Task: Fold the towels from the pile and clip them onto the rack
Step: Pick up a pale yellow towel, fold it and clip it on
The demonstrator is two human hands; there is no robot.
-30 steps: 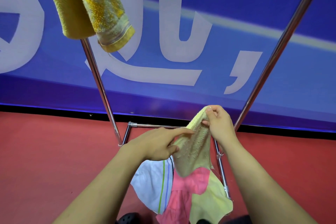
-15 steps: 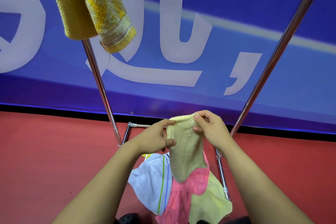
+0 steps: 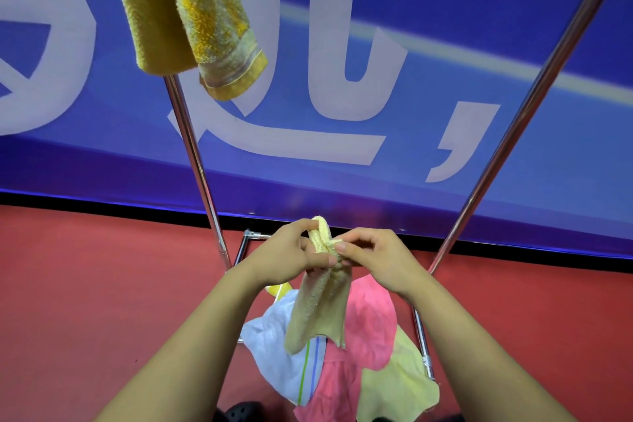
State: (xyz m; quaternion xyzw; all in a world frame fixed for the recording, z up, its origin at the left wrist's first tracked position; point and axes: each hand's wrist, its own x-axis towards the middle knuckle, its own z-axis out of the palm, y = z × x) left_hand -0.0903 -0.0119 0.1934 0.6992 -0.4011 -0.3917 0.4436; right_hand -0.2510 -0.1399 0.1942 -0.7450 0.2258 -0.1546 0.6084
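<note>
A small pale-yellow towel (image 3: 320, 308) hangs in front of me, folded lengthwise, its top edge bunched between both hands. My left hand (image 3: 287, 252) pinches that top edge from the left and my right hand (image 3: 375, 257) pinches it from the right, fingertips almost touching. Below lies the pile on the floor: a white towel with green and blue stripes (image 3: 281, 353), a pink towel (image 3: 366, 322) and a light-yellow towel (image 3: 400, 387). A mustard-yellow towel (image 3: 185, 10) hangs from the top of the chrome rack (image 3: 191, 147) at upper left.
The rack's right upright (image 3: 507, 140) slants up to the top right, and its base bars (image 3: 423, 349) frame the pile. A blue banner with white characters (image 3: 342, 79) stands behind. The floor (image 3: 85, 301) is red. A dark shoe (image 3: 243, 411) shows at the bottom edge.
My hands have come together, folding the pale-yellow towel narrower; it was spread wider between them before. The camera has tilted slightly, so the hands sit a little lower in view.
</note>
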